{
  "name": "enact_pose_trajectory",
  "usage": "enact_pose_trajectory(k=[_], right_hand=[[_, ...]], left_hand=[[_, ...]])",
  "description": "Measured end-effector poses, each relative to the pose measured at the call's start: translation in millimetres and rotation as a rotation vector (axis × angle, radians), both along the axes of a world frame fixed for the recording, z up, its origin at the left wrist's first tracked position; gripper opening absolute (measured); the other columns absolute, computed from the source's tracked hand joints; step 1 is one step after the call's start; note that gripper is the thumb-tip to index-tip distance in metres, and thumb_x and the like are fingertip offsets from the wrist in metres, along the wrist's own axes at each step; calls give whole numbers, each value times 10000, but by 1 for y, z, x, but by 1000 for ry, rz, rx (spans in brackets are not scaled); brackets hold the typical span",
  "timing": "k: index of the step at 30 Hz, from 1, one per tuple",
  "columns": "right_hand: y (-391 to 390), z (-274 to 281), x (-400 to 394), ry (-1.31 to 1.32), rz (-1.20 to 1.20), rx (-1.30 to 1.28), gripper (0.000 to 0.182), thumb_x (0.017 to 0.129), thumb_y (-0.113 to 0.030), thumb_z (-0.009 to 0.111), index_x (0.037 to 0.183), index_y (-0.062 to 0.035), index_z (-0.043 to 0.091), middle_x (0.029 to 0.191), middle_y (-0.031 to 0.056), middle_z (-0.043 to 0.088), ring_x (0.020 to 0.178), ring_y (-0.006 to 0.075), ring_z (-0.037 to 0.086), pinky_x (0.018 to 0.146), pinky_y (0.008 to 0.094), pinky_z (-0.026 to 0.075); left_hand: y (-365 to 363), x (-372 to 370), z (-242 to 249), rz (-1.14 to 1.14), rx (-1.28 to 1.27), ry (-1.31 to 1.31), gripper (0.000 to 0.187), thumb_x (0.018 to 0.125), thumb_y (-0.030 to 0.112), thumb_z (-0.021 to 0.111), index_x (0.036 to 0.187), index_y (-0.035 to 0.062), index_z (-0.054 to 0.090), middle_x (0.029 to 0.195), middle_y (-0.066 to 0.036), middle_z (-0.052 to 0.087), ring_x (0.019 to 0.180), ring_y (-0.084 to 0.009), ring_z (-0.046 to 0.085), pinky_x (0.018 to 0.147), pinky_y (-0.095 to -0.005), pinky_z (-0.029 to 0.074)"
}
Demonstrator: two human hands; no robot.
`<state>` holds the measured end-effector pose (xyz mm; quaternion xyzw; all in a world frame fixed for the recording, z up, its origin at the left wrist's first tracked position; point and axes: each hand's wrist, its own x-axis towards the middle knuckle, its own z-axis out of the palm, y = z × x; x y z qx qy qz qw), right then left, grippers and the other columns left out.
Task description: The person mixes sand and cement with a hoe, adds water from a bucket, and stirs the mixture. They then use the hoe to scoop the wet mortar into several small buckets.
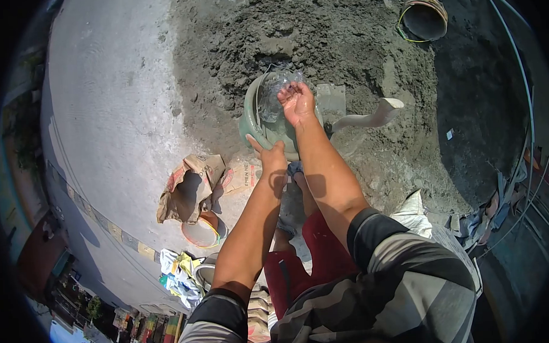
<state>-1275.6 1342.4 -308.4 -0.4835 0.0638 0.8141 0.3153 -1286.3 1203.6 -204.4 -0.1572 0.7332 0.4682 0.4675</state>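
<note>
A: Bucket [247, 123] status?
B: Pale green, round, dull outside, grey film on the inner wall. Thin wire handle at the far rim. Sits in front of the person, at the near edge of the rough grey mix [234, 49].
A: Contents?
B: Clear, shiny, rippled stuff [272, 99] near the far side. Water or thin plastic, can't tell. Level can't be read either.
A: Left hand [272, 154]?
B: Clamped on the near left rim, thumb on the outer wall.
A: Right hand [297, 104]?
B: Over the bucket opening, palm up, fingers loosely curled and a bit apart. Skin looks wet. Pinching nothing I can see.
A: Nearby?
B: Flat grey blade [332, 99] just right of the bucket, pale curved handle [375, 115] beside it. Open paper sack [211, 166] nearer the person on the left, orange-rimmed pail [202, 230] next to it. Another pail [425, 21] well apart, far right, with a yellow-green handle.
</note>
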Motion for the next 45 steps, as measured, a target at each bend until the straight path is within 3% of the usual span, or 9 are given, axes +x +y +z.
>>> enact_pose_trajectory(k=[3,5,8,14,21,31,33,36,45], right_hand=[[2,13,4,-120,57,62,286,919,-321,516,984,-48,574,899,137,591,791,288,596,664,419,520],[-13,-4,0,-569,1004,-45,283,928,-304,505,969,-38,591,934,117,618,840,285,621,683,427,543],[-34,-5,-19,-649,1240,-17,289,934,-296,493,989,-29,589,962,133,621,862,282,624,733,423,547],[-49,16,-52,45,528,-36,250,903,-244,514,998,-24,585,895,168,582,703,300,582,609,444,516],[-87,-31,-37,-530,1355,-133,309,954,-302,483,1041,-17,566,922,136,617,730,250,610,627,392,540],[-70,-1,-24,37,292,-50,323,937,-330,488,982,-23,577,947,151,640,840,291,651,787,416,555],[-76,-16,-17,-470,1122,-73,315,934,-328,500,984,-25,570,914,148,618,723,266,604,710,426,549],[-85,-29,-16,-564,1462,-119,329,936,-343,508,993,-23,558,900,144,595,640,243,541,637,438,531],[-28,36,-15,50,237,67,349,957,-297,485,1122,1,562,1068,154,612,893,254,639,801,335,525]], left_hand=[[-2,-4,10,30,-78,-21,998,801,146,587,1534,197,-89,1505,-301,141,1316,-405,328,1061,-439,343],[-3,-2,13,87,-71,-55,1002,798,145,592,1534,200,-86,1501,-299,157,1308,-394,339,1054,-436,350],[-26,8,-4,99,-19,-57,1008,806,150,591,1532,208,-105,1464,-276,250,1277,-390,377,1040,-451,363],[-39,-19,24,301,-81,-220,258,811,138,535,1045,28,539,954,-127,602,781,-248,628,671,-381,537],[-75,-9,-3,398,33,-243,264,832,112,519,1067,-8,515,965,-134,596,808,-253,634,716,-403,554],[-79,-6,-6,410,133,-179,280,847,78,509,1107,-24,486,948,-134,595,816,-253,644,742,-405,572],[-69,-1,3,419,164,-224,283,846,71,509,1109,-28,483,945,-134,595,809,-249,645,738,-394,574],[-62,22,4,359,45,48,288,834,59,517,1109,-20,486,938,-134,595,791,-239,643,710,-363,565],[-48,-12,-4,242,-69,-70,390,808,68,544,1183,10,453,950,-146,575,780,-246,613,706,-410,536]])
